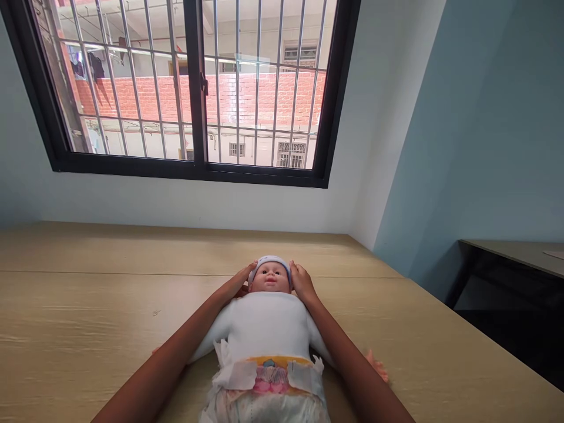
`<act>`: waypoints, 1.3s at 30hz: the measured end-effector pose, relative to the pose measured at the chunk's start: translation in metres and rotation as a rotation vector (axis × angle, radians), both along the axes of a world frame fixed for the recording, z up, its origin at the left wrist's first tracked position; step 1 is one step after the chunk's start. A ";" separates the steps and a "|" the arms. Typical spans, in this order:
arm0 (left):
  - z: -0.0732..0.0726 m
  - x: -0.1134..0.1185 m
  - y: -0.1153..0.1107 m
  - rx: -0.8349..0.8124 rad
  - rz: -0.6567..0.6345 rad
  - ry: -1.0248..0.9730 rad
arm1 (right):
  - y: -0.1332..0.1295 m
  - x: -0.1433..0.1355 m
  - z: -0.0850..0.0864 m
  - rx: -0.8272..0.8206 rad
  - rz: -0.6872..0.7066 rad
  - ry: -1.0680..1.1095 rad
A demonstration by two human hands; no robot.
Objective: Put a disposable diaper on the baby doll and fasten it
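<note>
A baby doll (268,323) lies on its back on the wooden table, its head toward the window. It has a white body and wears a diaper (271,382) with a coloured front panel and tape tabs. A pale cap (269,259) with a light blue edge covers the top of its head. On the left side of the head, my left hand (245,278) curls its fingers against the cap. My right hand (302,281) grips the cap's right side the same way. The fingertips are partly hidden behind the head. Both forearms pass over the doll's arms.
The light wooden table (110,305) has a seam across it and reaches the wall under a barred window (198,170). To the right, beyond the table's slanting edge, stands a dark-legged desk (520,255).
</note>
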State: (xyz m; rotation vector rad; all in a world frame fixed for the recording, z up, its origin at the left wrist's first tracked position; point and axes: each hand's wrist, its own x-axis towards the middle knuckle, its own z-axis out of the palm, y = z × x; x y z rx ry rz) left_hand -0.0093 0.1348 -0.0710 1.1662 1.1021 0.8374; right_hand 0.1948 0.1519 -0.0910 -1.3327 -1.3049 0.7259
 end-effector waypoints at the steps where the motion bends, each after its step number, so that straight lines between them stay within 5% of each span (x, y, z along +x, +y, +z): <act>1: 0.000 0.000 0.000 -0.004 0.006 0.015 | 0.000 0.001 0.000 0.003 -0.015 -0.014; 10: 0.003 0.001 0.004 0.234 0.145 0.082 | -0.006 -0.001 0.006 0.017 -0.077 -0.152; 19: 0.010 0.004 -0.001 0.348 0.142 0.037 | -0.012 -0.002 0.009 0.000 -0.076 -0.239; 39: 0.012 0.004 -0.002 0.499 0.226 -0.040 | -0.016 -0.006 0.019 0.189 -0.026 -0.077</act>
